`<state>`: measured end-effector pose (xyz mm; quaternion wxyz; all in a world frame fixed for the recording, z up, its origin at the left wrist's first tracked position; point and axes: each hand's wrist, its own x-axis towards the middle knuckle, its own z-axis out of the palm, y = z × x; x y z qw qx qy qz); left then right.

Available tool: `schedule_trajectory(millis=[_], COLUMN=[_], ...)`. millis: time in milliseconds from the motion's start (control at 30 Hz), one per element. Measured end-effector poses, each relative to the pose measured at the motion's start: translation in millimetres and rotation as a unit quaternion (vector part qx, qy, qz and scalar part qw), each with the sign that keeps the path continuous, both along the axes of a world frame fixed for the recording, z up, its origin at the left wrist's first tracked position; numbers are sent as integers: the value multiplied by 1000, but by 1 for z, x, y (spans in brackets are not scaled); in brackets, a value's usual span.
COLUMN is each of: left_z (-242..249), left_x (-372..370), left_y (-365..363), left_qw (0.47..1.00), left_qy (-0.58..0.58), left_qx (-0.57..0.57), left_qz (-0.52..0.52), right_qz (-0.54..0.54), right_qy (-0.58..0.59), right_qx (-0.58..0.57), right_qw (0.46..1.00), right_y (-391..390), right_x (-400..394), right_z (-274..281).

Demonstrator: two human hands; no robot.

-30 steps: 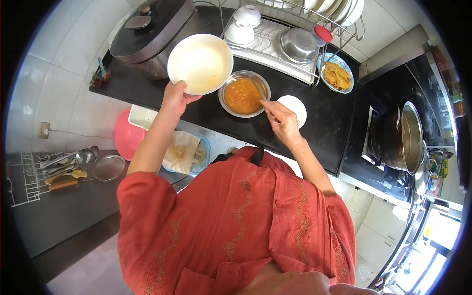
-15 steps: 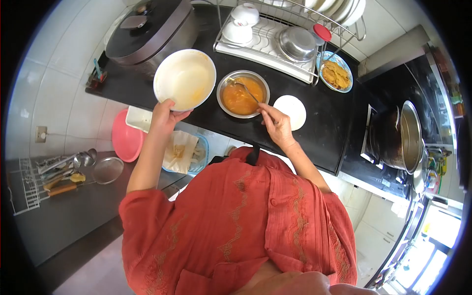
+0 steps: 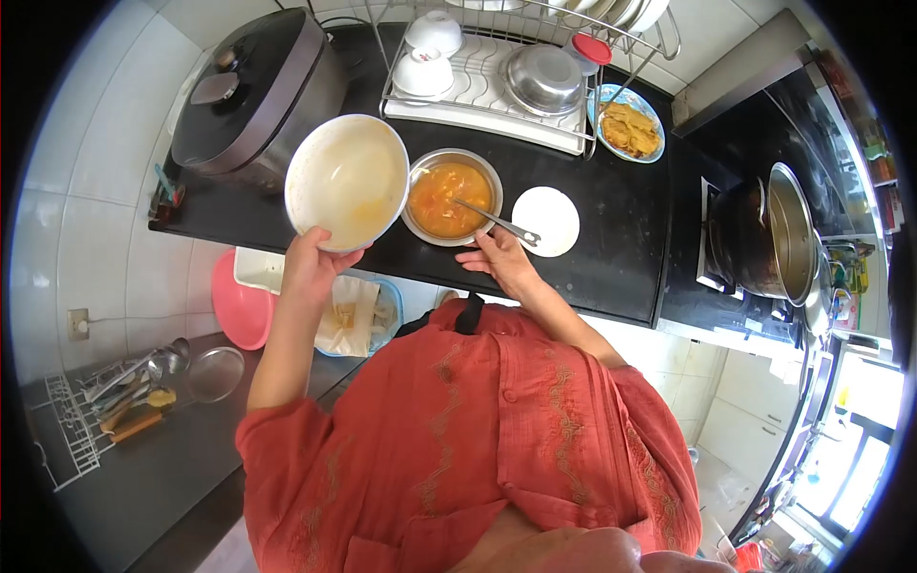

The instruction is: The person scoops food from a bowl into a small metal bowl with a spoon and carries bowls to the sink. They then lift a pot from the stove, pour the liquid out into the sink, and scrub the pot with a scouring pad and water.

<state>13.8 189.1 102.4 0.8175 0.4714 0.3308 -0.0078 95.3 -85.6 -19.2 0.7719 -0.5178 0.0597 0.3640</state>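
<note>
My left hand [image 3: 320, 260] grips the near edge of a large white bowl [image 3: 334, 181] with a blue rim, thumb inside. That bowl is tilted towards me and has only a yellowish smear inside. Beside it on the black counter stands a metal bowl [image 3: 416, 225] of orange-red soup [image 3: 444, 196] with pale shreds. A metal spoon [image 3: 506, 224] leans in the soup, its handle over the right rim. My right hand [image 3: 501, 263] is at the near rim of the metal bowl, fingers closed on its edge. Just right of it lies a round white plate [image 3: 546, 222].
A dish rack [image 3: 482, 115] with white bowls and an upturned metal bowl stands behind. A rice cooker [image 3: 253, 95] sits at the left, a plate of yellow fried food [image 3: 630, 131] at the back right. A large pot [image 3: 764, 234] stands on the stove.
My right hand has let go of the spoon and moved down to the metal bowl's near rim. The spoon now rests against the bowl's right side. My left hand keeps the white bowl.
</note>
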Motion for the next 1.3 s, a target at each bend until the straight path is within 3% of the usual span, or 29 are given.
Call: schedule_trajectory(millis=[433,567,633,733,800,900,1033,1300], left_z=[13,6,3,8,10,11,19,46], left_x=[-14,-12,-7,3,11,24,37,53], left_y=[10,20,17,13,12,10,1,-3], left_qw=[998,999,999,997,995,993,991,984], left_qy=[18,18,35,30,23,11,-3,-56], left_qx=[56,25,22,23,24,41,55,57], left_qz=[3,-29,-6,-67,-97,-109,-120,-161], right_qz=[-71,-78,-72,-22,-31,-155,-286,-225], right_qy=[-26,-64,-67,-35,65,101,-20,-2], right_qx=[27,21,43,45,51,-34,-109,-68], right_qw=[997,995,994,998,996,982,952,972], right_y=[35,39,32,2,-25,-70,-96,-94], right_x=[32,44,36,2,-26,-53,-34,13], right_z=[-15,-23,-29,-20,-8,14,3,5])
